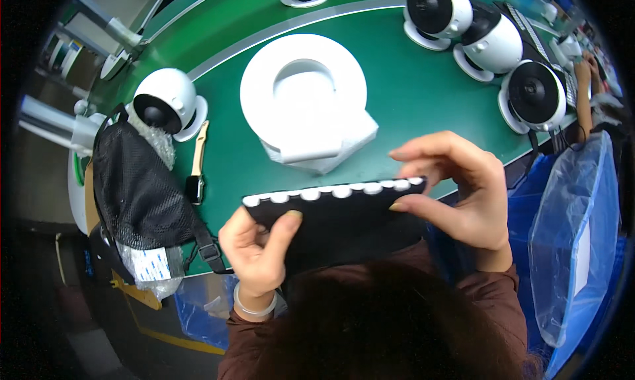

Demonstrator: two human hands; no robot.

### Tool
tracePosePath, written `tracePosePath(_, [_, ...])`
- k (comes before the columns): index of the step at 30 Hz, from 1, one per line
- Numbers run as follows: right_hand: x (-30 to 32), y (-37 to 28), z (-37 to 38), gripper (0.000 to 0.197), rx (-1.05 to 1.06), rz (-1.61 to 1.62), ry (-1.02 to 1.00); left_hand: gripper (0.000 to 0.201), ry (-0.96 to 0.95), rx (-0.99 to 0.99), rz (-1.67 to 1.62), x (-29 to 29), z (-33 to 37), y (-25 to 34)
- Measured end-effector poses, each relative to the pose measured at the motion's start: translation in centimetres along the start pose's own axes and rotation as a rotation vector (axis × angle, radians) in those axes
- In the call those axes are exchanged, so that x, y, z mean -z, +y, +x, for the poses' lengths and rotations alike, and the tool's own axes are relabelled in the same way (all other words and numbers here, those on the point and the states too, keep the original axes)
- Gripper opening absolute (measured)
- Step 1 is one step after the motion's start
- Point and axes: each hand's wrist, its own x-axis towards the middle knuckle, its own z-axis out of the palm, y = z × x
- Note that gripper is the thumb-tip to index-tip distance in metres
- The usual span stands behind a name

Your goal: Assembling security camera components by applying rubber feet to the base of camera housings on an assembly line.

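Note:
A flat black piece [337,228] with a row of white rounded spots along its far edge spans the space between my hands. I cannot make out its kind. My left hand [258,248] grips its left end, thumb on the near face and fingers curled behind. At the right end my right hand [469,195] lays its thumb on the near face, while the index finger arches above the edge. Beyond the piece, a white round ring-shaped housing [258,92] with a hollow middle lies on a crumpled white wrap [360,132] on the green table [390,82]; neither hand touches it.
White ball-shaped devices with black fronts stand at the left [165,102] and far right [493,39]. A black mesh bag [142,181] and a wristwatch [194,188] lie at the left. Blue plastic-lined bins [562,248] flank the right edge. Another person's arm [583,102] shows far right.

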Motion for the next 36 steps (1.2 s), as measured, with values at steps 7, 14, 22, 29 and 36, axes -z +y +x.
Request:
tracePosePath(7, [0.4,0.3,0.0,0.015,0.109,-0.171,-0.016,0.025,0.09,-0.098,0.026,-0.9,0.5,0.3])
tracePosePath(14, [-0.9,-1.6,0.6,0.038,0.227,-0.439,0.057,0.018,-0.101,-0.326,0.4,-0.3,0.2,-0.1])
tracePosePath(22, [-2.9,-0.6,1.1,0.019,0.291,-0.407,-0.098,0.012,-0.209,-0.351,0.458,-0.3,0.4,0.2])
tracePosePath(29, [-3.2,-0.8,1.6,0.017,0.281,-0.34,-0.057,0.017,-0.097,-0.455,0.578,-0.2,0.0,0.2])
tracePosePath(36, [-3.8,-0.7,2.1,0.018,0.365,-0.344,-0.028,0.016,-0.114,-0.472,0.656,-0.6,-0.1,0.3])
